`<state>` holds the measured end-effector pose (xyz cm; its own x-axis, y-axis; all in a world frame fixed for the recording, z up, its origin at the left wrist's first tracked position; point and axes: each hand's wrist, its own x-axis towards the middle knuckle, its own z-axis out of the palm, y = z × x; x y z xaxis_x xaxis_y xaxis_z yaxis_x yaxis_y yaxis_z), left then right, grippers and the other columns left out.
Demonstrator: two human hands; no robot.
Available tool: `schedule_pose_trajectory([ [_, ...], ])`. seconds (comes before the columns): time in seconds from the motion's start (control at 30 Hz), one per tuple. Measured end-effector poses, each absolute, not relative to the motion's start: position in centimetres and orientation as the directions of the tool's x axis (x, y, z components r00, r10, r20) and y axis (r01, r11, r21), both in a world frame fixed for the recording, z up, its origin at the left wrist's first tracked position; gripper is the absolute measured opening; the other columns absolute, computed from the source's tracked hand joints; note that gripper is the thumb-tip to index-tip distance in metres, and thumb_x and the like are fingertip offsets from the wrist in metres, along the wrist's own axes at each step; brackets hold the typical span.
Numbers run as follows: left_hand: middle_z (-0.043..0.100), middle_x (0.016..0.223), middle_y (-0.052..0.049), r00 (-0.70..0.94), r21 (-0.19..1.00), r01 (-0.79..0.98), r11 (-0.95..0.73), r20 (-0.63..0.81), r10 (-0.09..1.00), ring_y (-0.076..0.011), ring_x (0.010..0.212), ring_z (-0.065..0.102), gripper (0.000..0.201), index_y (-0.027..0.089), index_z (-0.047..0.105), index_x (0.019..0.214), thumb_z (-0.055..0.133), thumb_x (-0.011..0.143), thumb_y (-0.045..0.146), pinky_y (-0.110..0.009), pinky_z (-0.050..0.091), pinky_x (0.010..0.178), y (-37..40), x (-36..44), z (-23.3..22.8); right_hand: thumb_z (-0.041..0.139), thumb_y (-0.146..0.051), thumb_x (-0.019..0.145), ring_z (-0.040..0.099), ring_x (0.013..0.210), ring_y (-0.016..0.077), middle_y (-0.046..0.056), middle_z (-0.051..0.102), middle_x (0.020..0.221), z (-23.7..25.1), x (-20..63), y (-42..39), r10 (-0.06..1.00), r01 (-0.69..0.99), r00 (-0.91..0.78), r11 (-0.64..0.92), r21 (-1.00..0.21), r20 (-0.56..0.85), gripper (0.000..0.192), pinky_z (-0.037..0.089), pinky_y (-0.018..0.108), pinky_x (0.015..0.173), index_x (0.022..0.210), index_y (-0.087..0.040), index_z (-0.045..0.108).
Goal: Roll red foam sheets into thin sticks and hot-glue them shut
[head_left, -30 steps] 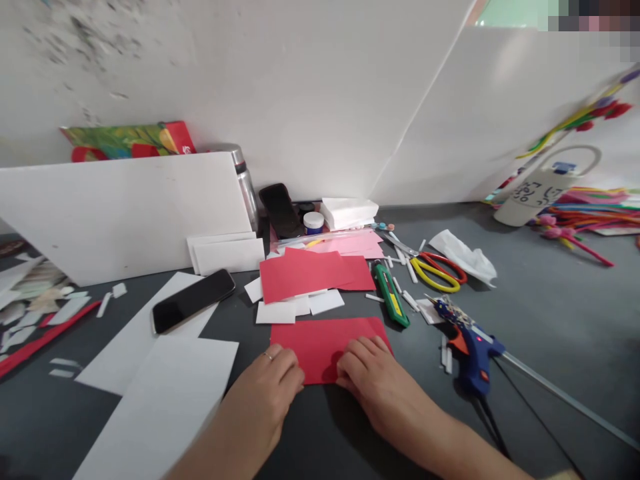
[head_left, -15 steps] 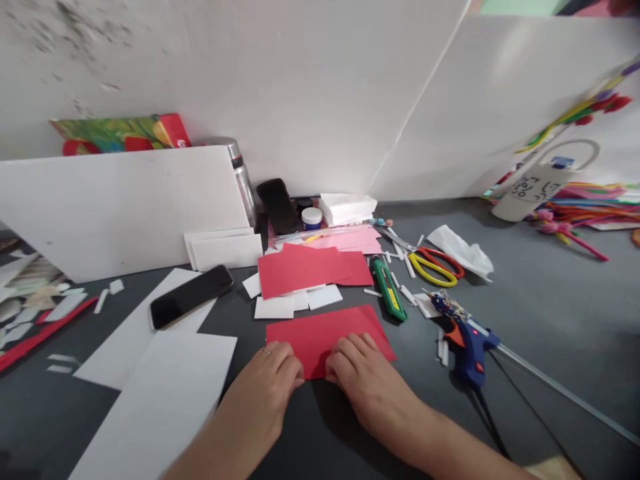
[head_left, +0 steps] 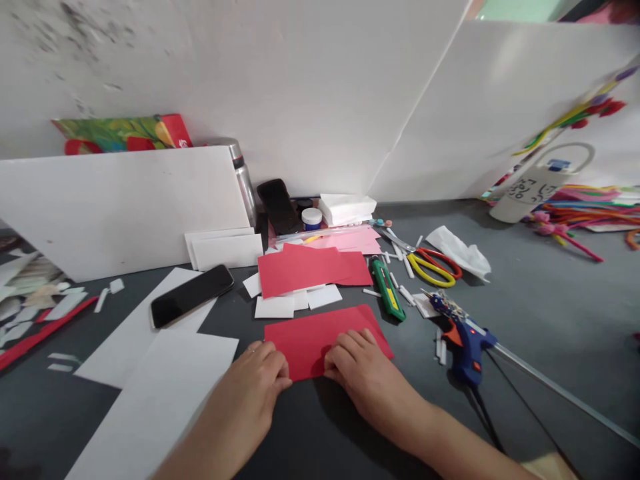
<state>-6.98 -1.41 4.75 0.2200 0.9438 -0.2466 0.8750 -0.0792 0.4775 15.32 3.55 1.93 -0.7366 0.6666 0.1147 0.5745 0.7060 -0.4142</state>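
We pinch red sheet (head_left: 306,339) at near edge w/ L hand (head_left: 254,385) & R hand (head_left: 369,375); uneven pull could skew it. Glue gun (head_left: 470,352) R of grip: stray reach, poss. burn.

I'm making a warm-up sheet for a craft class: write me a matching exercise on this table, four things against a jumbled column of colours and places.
Things:
1. nearer red sheet
2. utility knife
3. glue gun
4. scissors

Colours and places:
A. red-and-yellow-handled
B. mostly blue, with some orange
C. at the fingertips of the left hand and right hand
D. mostly green

Right pairs: 1-C, 2-D, 3-B, 4-A
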Motion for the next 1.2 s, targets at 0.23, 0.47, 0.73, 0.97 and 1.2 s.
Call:
schedule_pose_trajectory([
  [0.23, 0.060, 0.085, -0.001, 0.143, 0.569, 0.822, 0.022, -0.243, 0.960, -0.0207, 0.086, 0.052, 0.015, 0.021, 0.052, 0.077, 0.053, 0.091, 0.016, -0.033, 0.036, 0.075, -0.9, -7.2, 4.9, 0.053, -0.016, 0.099, 0.052, 0.087, 0.0207, 0.005, 0.063, 0.093, 2.6, 15.2, 3.8, 0.693, 0.572, -0.714, 0.658, -0.490, 0.098, 0.010, 0.031, 0.034, 0.079, 0.093, -0.018, 0.060],
  [0.47, 0.062, 0.082, -0.001, 0.157, 0.563, 0.827, -0.003, -0.225, 0.962, -0.0213, 0.085, 0.051, 0.017, 0.021, 0.053, 0.074, 0.053, 0.090, 0.018, -0.034, 0.036, 0.077, -0.7, -7.8, 5.1, 0.051, -0.013, 0.098, 0.054, 0.087, 0.0202, 0.005, 0.064, 0.093, 3.0, 15.2, 3.9, 0.711, 0.575, -0.699, 0.625, -0.528, 0.081, 0.014, 0.032, 0.034, 0.079, 0.091, -0.018, 0.061],
  [0.73, 0.062, 0.076, 0.000, 0.108, 0.538, 0.842, 0.050, -0.258, 0.960, -0.0211, 0.081, 0.053, 0.016, 0.022, 0.056, 0.072, 0.055, 0.086, 0.016, -0.033, 0.036, 0.073, -0.6, -8.0, 5.7, 0.051, -0.015, 0.099, 0.054, 0.087, 0.0201, 0.005, 0.064, 0.093, 2.9, 15.2, 3.9, 0.713, 0.581, -0.696, 0.630, -0.515, 0.088, 0.013, 0.032, 0.034, 0.080, 0.092, -0.018, 0.062],
  [0.97, 0.060, 0.073, 0.000, 0.088, 0.539, 0.839, 0.072, -0.266, 0.960, -0.0209, 0.080, 0.055, 0.015, 0.021, 0.056, 0.070, 0.058, 0.084, 0.015, -0.032, 0.037, 0.070, -0.5, -8.0, 6.0, 0.052, -0.013, 0.098, 0.054, 0.087, 0.0202, 0.005, 0.064, 0.092, 3.0, 15.2, 3.9, 0.710, 0.571, -0.696, 0.639, -0.516, 0.109, 0.013, 0.032, 0.034, 0.079, 0.091, -0.018, 0.061],
  [1.2, 0.060, 0.076, 0.000, 0.122, 0.466, 0.885, 0.002, -0.235, 0.964, -0.0209, 0.080, 0.052, 0.015, 0.020, 0.055, 0.073, 0.057, 0.086, 0.013, -0.034, 0.036, 0.072, -0.5, -8.1, 5.9, 0.053, -0.015, 0.099, 0.055, 0.087, 0.0198, 0.005, 0.065, 0.092, 3.0, 15.1, 3.9, 0.707, 0.567, -0.696, 0.647, -0.510, 0.122, 0.012, 0.032, 0.033, 0.079, 0.091, -0.018, 0.061],
])
